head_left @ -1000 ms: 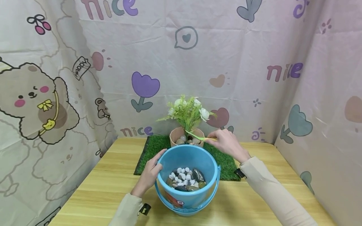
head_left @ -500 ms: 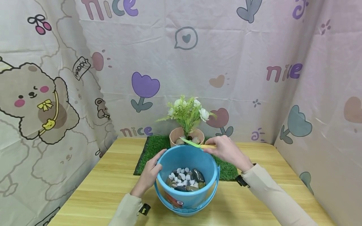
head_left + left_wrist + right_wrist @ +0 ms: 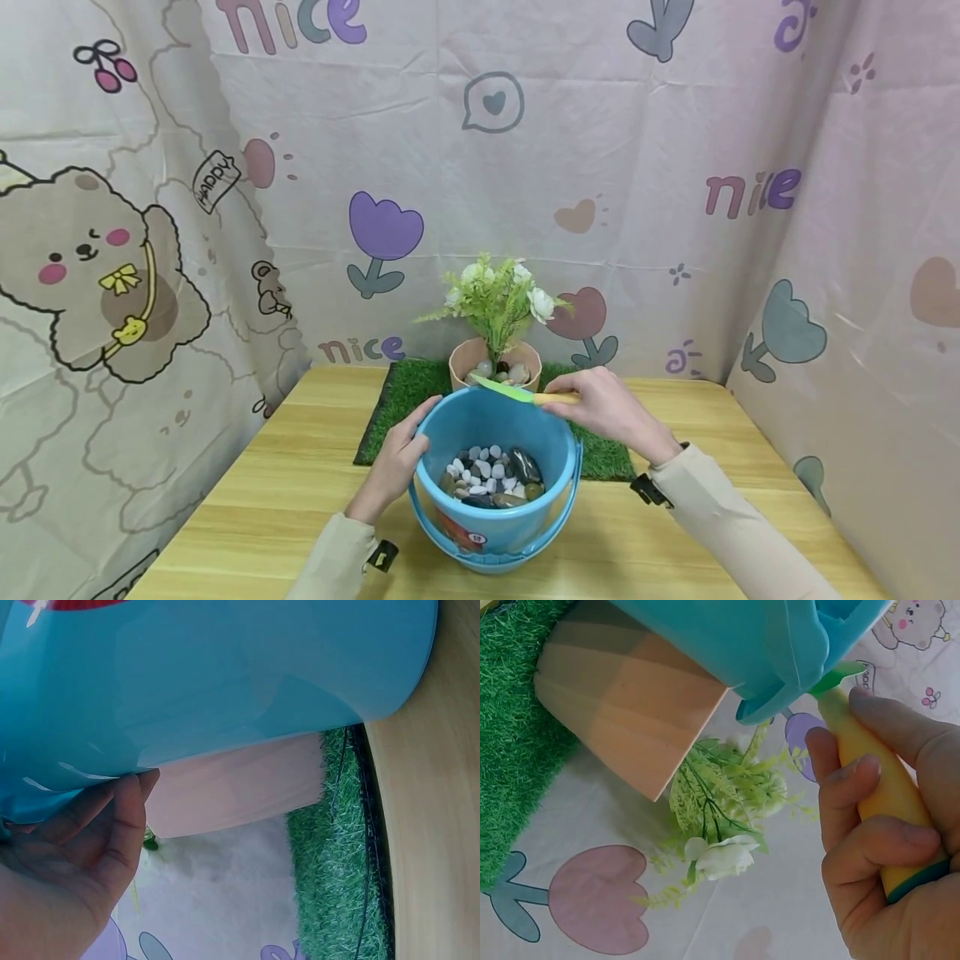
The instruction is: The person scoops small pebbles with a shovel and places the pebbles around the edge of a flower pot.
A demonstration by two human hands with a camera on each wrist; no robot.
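My left hand (image 3: pixel 396 462) grips the rim of a light blue bucket (image 3: pixel 480 421) at its left side; in the left wrist view its fingertips lie against the bucket wall. White, grey and brown stones (image 3: pixel 487 477) cover the bucket's bottom. My right hand (image 3: pixel 606 410) holds a small garden trowel (image 3: pixel 513 392) by its yellow handle, fingers curled round it in the right wrist view. The trowel's green blade points left and overlaps the bucket's far rim. Just behind stands a peach flowerpot (image 3: pixel 458 367) with stones around white flowers (image 3: pixel 498 300) and green leaves.
A green artificial grass mat (image 3: pixel 386 433) lies under the flowerpot and reaches behind the bucket. The bucket's carrying handle (image 3: pixel 423 518) hangs down at its front. A wooden table (image 3: pixel 270 492) carries everything, with printed cloth (image 3: pixel 637 167) at the back and sides.
My right hand has come down and nearer, bringing the trowel's blade from the flowerpot's stones to the bucket's far rim. The left hand and the bucket have stayed in place.
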